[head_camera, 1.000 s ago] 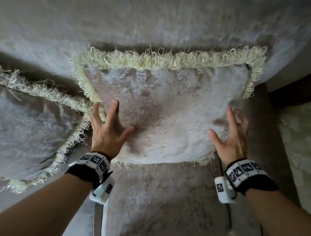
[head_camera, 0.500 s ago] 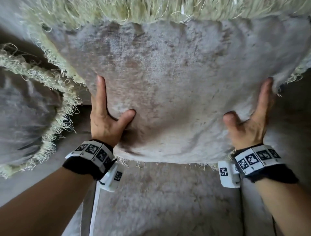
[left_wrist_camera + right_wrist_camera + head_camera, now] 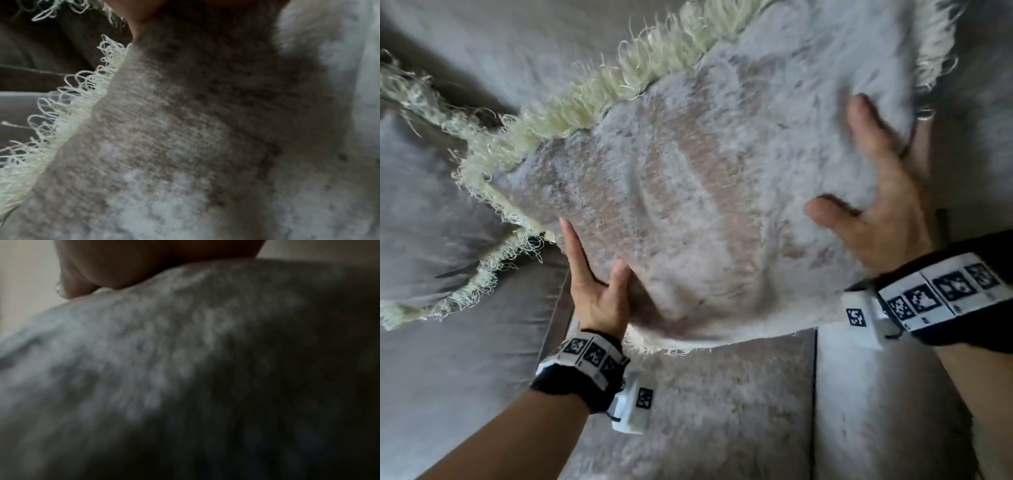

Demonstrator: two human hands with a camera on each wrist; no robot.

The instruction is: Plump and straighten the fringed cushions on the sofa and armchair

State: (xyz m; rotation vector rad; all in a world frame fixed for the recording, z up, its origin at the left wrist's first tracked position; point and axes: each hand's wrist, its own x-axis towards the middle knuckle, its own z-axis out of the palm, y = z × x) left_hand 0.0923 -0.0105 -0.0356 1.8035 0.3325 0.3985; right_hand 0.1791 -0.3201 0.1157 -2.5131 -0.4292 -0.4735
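Far left, a second fringed cushion (image 3: 424, 205) lies slumped on the sofa (image 3: 458, 370), its pale green fringe (image 3: 465, 291) curling along the near edge. It sits just beside the one being handled, and their fringes nearly meet.

Next over is the left hand (image 3: 594, 291). Its grip is wide open: fingers straight and flat against the lower left side of the grey cushion (image 3: 688, 192), thumb pressing into the front face, so it pushes on the fabric and pinches nothing. The left wrist view shows that same plush side and its looped fringe (image 3: 68, 116) close up, with a bit of the hand at the top.

The grey cushion fills the middle, tilted with its fringed top edge (image 3: 619, 78) rising toward the right, over the sofa seat. I can't tell if its bottom edge touches the seat. The fabric is creased between the two hands.

On the right, the right hand (image 3: 876, 205) is blurred, fingers spread and laid against the cushion's right side, thumb on the front. That grip is open too, pressing and not clutching. The right wrist view is mostly dark blurry plush.

No containers anywhere here, just upholstery.
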